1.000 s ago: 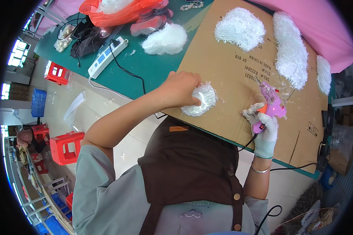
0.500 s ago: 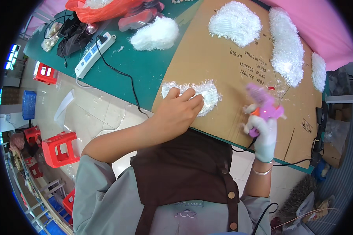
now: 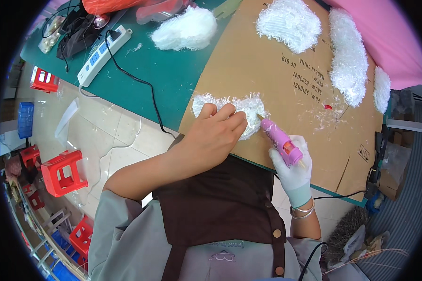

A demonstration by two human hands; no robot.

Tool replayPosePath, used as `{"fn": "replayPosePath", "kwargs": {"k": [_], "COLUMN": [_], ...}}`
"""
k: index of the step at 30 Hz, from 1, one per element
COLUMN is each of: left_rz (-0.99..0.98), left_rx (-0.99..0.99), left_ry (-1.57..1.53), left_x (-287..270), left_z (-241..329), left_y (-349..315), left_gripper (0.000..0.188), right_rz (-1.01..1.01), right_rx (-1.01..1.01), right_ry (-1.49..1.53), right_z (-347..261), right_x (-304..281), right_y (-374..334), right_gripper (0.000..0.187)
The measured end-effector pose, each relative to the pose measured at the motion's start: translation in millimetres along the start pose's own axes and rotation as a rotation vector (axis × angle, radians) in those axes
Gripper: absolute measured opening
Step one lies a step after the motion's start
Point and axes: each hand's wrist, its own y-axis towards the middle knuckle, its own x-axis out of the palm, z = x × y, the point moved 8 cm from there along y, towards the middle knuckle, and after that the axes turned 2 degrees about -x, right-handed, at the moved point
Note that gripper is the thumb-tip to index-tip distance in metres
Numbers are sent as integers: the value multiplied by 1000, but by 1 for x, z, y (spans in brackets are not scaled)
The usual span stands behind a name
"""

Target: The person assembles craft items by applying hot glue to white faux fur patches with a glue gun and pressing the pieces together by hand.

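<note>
A small white fluffy piece (image 3: pixel 252 122) lies on the cardboard sheet (image 3: pixel 239 61) near its front left edge. My bare left hand (image 3: pixel 215 129) presses on it with curled fingers, which hide part of it. In my white-gloved right hand (image 3: pixel 293 166) is a pink-purple hot glue gun (image 3: pixel 280 140), gripped by its handle. Its nozzle points up and left and meets the right edge of the fluffy piece; whether it touches, I cannot tell. A glue stick end pokes out of the gun's rear.
More white fluffy pieces lie on the cardboard's far side, including a rounded one (image 3: pixel 290 24) and a long one (image 3: pixel 348 58). A white fluffy bundle (image 3: pixel 185 29), a power strip (image 3: pixel 103 55) and black cords occupy the green table (image 3: pixel 140 70). Red stools (image 3: pixel 64 173) stand left.
The glue gun has swung left and turned so its nozzle is at the fluffy piece's right edge. My left hand keeps pressing the piece. The view has shifted slightly.
</note>
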Motion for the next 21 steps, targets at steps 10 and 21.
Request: {"fn": "replayPosePath", "kwargs": {"k": [10, 21], "left_rz": [-11, 25], "left_rx": [-3, 42], "left_ry": [-28, -11], "left_x": [2, 1], "left_z": [-2, 2], "left_y": [0, 5], "left_gripper": [44, 39], "right_rz": [-14, -113], "right_rx": [-56, 119], "right_ry": [-106, 711], "right_z": [-5, 10], "right_x": [-6, -6], "right_y": [-8, 95], "right_gripper": [22, 36]}}
